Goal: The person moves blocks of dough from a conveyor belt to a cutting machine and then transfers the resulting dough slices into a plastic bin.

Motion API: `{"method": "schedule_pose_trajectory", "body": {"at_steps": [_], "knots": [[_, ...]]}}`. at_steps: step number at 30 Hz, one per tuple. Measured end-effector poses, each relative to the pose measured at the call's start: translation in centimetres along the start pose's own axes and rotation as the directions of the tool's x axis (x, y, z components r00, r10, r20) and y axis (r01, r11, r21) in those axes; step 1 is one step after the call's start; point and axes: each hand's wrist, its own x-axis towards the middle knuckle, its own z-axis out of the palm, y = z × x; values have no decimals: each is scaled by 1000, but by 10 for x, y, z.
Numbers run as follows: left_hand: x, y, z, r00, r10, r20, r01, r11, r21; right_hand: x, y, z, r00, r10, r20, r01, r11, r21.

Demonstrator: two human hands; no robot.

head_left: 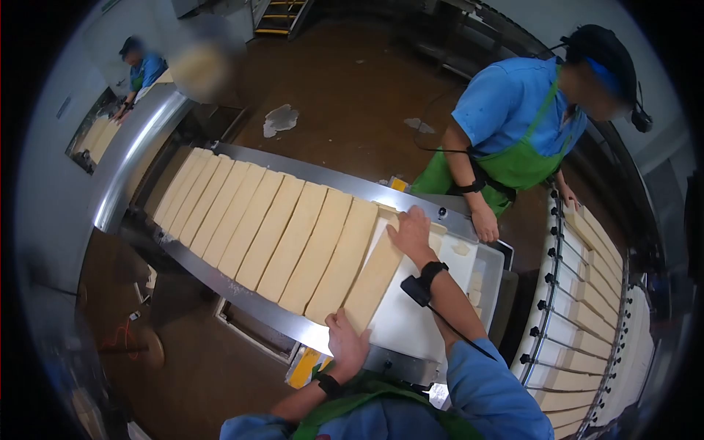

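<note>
A row of long, pale dough strips (264, 231) lies side by side on a metal-edged conveyor. The last strip (375, 282), at the right end of the row, is set a little apart. My left hand (347, 341) holds its near end, fingers curled over the edge. At its far end my right hand (412, 233) grips the same strip, with fingers bent around it. A white surface (411, 308) shows to the right of this strip, under my right forearm.
A co-worker (513, 125) in a green apron stands at the right, one hand by the conveyor's far edge. Beyond is a second conveyor (568, 315) with rods and dough strips. A white bin (488, 282) holds scraps. Another person (143, 70) works at the upper left.
</note>
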Motion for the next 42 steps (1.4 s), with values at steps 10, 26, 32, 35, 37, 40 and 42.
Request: {"method": "schedule_pose_trajectory", "body": {"at_steps": [10,26,32,35,37,40,42], "knots": [[16,17,22,939,321,122,-342,911,231,-151,144,17,891,347,-291,-314,937,154],[-58,157,139,824,566,7,-566,824,37,-332,256,-88,401,610,-684,-410,787,462],[-107,303,213,576,802,159,-808,588,-35,-425,415,-116,106,698,-708,-542,638,547],[-127,360,241,490,832,261,-862,507,1,-455,481,-113,80,731,-678,-585,585,562],[-134,384,257,450,832,324,-884,467,27,-468,514,-104,74,765,-640,-607,544,579],[-137,412,277,408,807,427,-901,431,47,-477,544,-103,161,845,-509,-694,464,550],[-136,428,282,332,742,583,-925,377,46,-485,549,-110,285,939,-195,-843,342,416]]}}
